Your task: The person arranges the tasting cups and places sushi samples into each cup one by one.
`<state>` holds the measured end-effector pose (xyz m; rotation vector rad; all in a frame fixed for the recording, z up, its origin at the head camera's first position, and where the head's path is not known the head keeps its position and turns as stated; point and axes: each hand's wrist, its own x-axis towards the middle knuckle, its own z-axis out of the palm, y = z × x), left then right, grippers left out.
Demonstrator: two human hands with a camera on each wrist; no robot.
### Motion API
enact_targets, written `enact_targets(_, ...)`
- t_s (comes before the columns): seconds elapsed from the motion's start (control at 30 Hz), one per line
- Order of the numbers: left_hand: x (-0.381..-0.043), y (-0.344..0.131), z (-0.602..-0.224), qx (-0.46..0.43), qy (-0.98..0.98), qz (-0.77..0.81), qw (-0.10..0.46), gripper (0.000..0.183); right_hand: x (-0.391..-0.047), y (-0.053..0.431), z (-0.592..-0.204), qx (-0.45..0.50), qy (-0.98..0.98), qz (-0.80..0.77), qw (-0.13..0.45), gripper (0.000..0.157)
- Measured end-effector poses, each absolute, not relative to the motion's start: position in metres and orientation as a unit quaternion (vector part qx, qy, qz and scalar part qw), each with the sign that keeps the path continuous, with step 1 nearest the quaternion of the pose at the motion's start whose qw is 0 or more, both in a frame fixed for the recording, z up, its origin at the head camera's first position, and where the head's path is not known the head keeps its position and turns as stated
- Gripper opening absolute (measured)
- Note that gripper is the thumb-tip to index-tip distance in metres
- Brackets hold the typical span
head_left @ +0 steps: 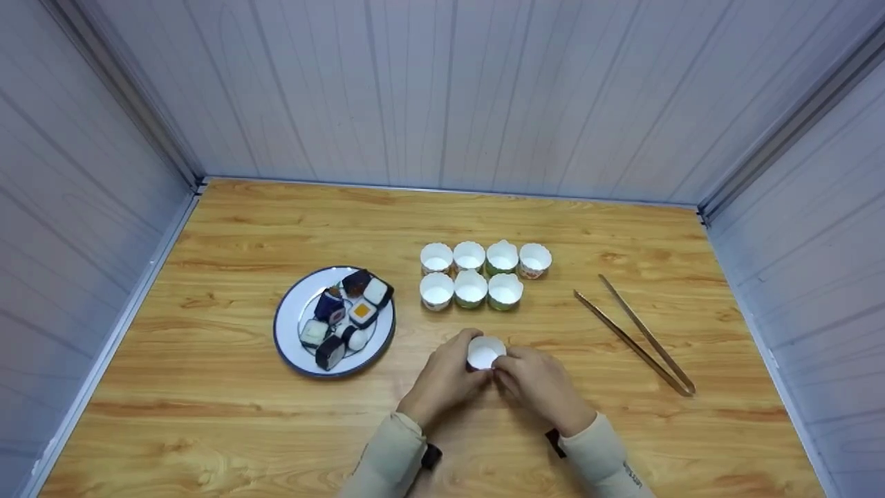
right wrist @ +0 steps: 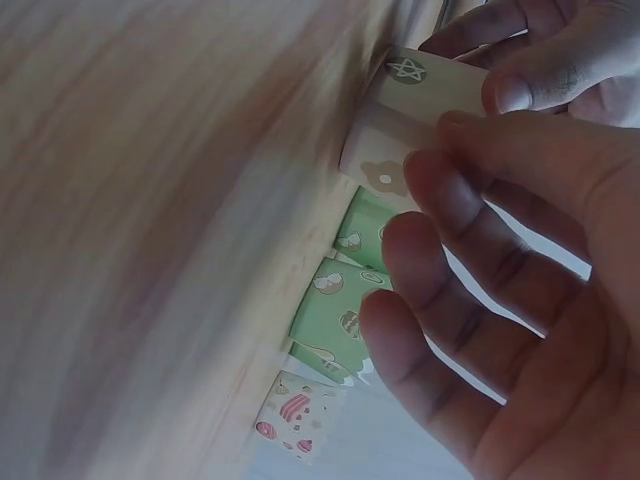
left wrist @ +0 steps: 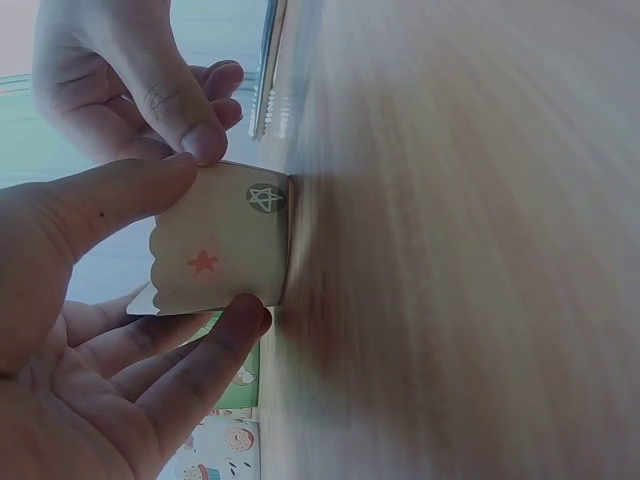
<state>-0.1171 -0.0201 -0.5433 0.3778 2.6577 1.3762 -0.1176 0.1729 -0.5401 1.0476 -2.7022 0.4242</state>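
Note:
A small white-lined paper baking cup [head_left: 486, 353] stands upright on the table in front of me, between both hands. My left hand [head_left: 444, 379] holds it from the left; in the left wrist view its thumb and fingers curl round the cup's pale wall [left wrist: 225, 240], printed with stars. From the right, my right hand [head_left: 539, 384] pinches the same cup near its rim. The right wrist view has that thumb and forefinger against the cup wall [right wrist: 400, 110], the other fingers loosely bent. Beyond the hands stand more paper cups [head_left: 470, 287], two of them green [right wrist: 335, 310].
Those cups form two rows, three in the front one. To the left sits a blue-rimmed white plate [head_left: 285, 339] with several sushi pieces [head_left: 363, 312]. Metal tongs [head_left: 683, 389] lie spread on the right. White panel walls [head_left: 442, 97] enclose the wooden table [head_left: 228, 429] at the back and sides.

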Motion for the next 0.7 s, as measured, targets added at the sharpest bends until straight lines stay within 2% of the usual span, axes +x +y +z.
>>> enact_targets(0.57,-0.118,-0.023,-0.541,0.121,0.879,0.453,0.082,0.06,-0.117,0.181,-0.534,0.353,-0.913,0.173,0.111,0.007)
enact_targets(0.7,-0.118,-0.025,-0.54,0.11,0.883,0.446,0.092,0.06,-0.121,0.19,-0.523,0.35,-0.911,0.171,0.136,0.012)
